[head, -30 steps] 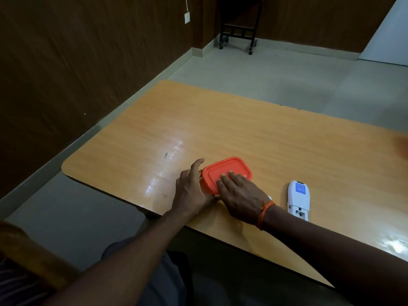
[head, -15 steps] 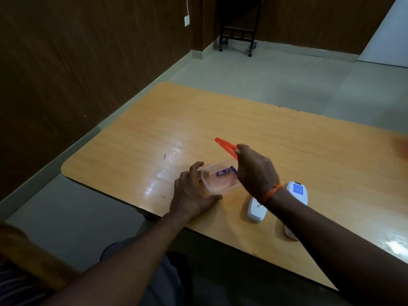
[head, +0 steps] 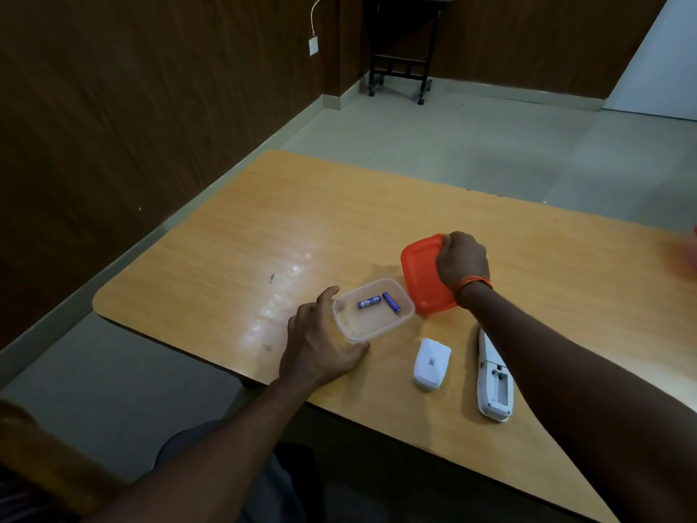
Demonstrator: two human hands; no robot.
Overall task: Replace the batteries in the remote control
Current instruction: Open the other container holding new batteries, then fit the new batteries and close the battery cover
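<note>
A clear plastic box (head: 399, 326) stands open near the table's front edge with two blue batteries (head: 377, 302) lying inside. My left hand (head: 320, 341) holds the box at its left corner, thumb and fingers around the rim. My right hand (head: 462, 260) grips the orange lid (head: 420, 277), tilted just right of the box, low over the table. The white remote (head: 494, 379) lies face down to the right, its battery bay open and partly hidden by my right forearm. Its white battery cover (head: 432, 364) lies between remote and box.
The wooden table (head: 339, 228) stretches far and right, with its rounded left corner close to the box. A black wheeled stand (head: 399, 66) is against the far wall. Grey floor surrounds the table.
The lid was on the box with both hands on it. My right hand lifted the lid off and carried it to the right; the batteries and battery cover came into sight.
</note>
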